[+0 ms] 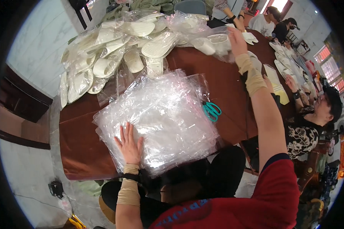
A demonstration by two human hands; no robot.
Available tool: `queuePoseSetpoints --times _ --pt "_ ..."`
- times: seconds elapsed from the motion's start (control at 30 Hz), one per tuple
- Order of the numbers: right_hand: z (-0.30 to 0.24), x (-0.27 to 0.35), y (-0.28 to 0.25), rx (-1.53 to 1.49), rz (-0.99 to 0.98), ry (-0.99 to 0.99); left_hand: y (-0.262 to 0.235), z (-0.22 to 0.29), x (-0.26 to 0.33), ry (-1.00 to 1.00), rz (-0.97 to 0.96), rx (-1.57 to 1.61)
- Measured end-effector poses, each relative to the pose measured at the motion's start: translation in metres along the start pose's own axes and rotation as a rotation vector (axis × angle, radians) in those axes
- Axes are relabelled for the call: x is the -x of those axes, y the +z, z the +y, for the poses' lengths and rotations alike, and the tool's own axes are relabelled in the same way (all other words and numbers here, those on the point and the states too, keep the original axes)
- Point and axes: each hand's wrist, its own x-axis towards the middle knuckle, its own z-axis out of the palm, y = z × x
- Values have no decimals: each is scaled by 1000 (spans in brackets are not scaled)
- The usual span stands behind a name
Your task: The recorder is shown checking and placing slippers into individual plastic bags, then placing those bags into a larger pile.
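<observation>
My left hand (pixel 130 149) lies flat with fingers spread on a thick stack of clear plastic bags (pixel 168 118) at the table's near edge. My right arm stretches to the far right. There my right hand (pixel 238 42) is closed at the edge of a clear bag holding a pair of white slippers (pixel 205 45); its fingertips are partly hidden. Teal-handled scissors (pixel 211 111) lie against the right side of the stack. Beyond the stack, a large heap of bagged white slippers (pixel 156 45) covers the far left of the table.
The brown-covered table (pixel 84 141) curves away to the right, where a co-worker in a patterned top (pixel 304 137) sits close to my right arm. More white slippers (pixel 281 57) lie along that side. Other people work at the far end. A grey chair back (pixel 191 7) stands behind the heap.
</observation>
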Motion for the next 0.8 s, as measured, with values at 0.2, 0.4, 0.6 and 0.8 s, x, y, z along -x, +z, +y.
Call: queuePoseSetpoints --times 0.2,0.4,0.6,0.8 --pt "-67 -23 -83 -285 -67 78 5 -6 2 10 23 32" --pt "-180 -56 -135 -643 -167 272 8 -7 -1 32 89 -13" --pt "-296 -29 -49 -797 -502 88 15 -9 3 19 84 -47" --pt "-303 22 54 -612 -510 52 25 -18 7 -2 -207 -218"
